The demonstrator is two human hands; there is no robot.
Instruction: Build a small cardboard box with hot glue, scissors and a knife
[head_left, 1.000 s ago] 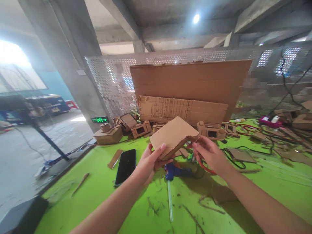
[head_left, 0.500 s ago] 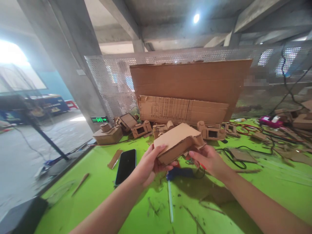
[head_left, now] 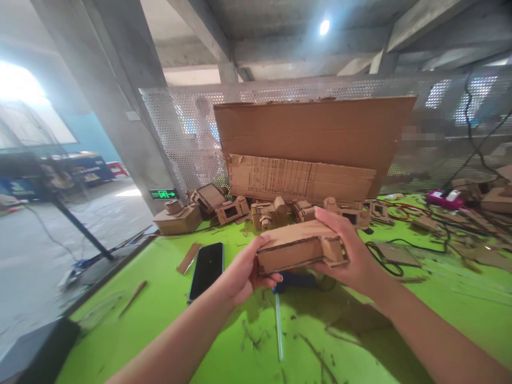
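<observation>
I hold a small brown cardboard box [head_left: 298, 246] level above the green table [head_left: 160, 320], its long side facing me. My left hand [head_left: 244, 272] grips its left end, thumb on top and fingers under. My right hand [head_left: 352, 256] wraps its right end, fingers over the top. A blue glue gun [head_left: 294, 281] lies on the table just below the box, a clear glue stick [head_left: 277, 325] pointing from it toward me.
A black phone [head_left: 206, 270] lies left of my hands. Several small cardboard models [head_left: 232, 209] line the back under large cardboard sheets [head_left: 312, 136]. Cables [head_left: 384, 261] and cardboard scraps [head_left: 400, 255] spread to the right. The table's left edge [head_left: 104, 277] drops to the floor.
The cardboard piece has tipped from a tilted flat face to level, side toward me. My right hand moved from under its right corner to wrap over its right end.
</observation>
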